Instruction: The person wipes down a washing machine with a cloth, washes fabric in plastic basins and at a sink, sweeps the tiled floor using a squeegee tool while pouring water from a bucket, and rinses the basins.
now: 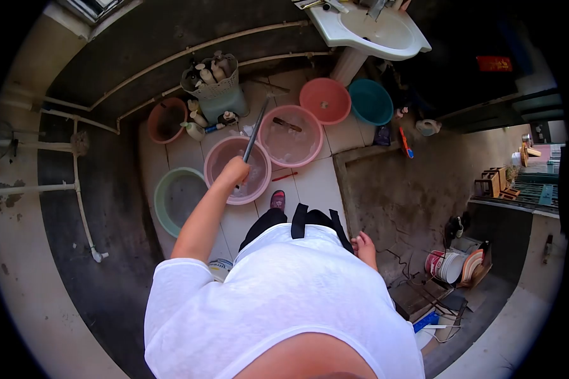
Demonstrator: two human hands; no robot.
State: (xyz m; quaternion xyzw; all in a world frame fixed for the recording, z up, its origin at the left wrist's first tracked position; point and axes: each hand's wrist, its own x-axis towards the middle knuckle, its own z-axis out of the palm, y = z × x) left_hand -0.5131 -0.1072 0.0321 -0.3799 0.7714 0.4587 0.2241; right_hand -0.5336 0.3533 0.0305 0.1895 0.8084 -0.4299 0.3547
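Note:
My left hand [236, 170] is closed around a long grey rod [256, 129], which slants up over the gap between two pink basins. Just beneath that hand is a pink basin [259, 192] with cloudy water in it; whether the rod's lower end touches anything there is hard to make out. Beside it stands a larger pink basin [321, 136] with a dark brown piece [287, 124] in its water. A pale green basin [159, 205] stands to the left. My right hand [365, 247] hangs by my hip, fingers loosely bent and apart, with nothing visible in it.
A coral basin [306, 95] and a teal basin [386, 104] stand below the white sink [417, 47]. A basket of bottles [231, 82] sits on a stool, near a brown basin [155, 129]. A raised floor edge [344, 196] runs right of my feet.

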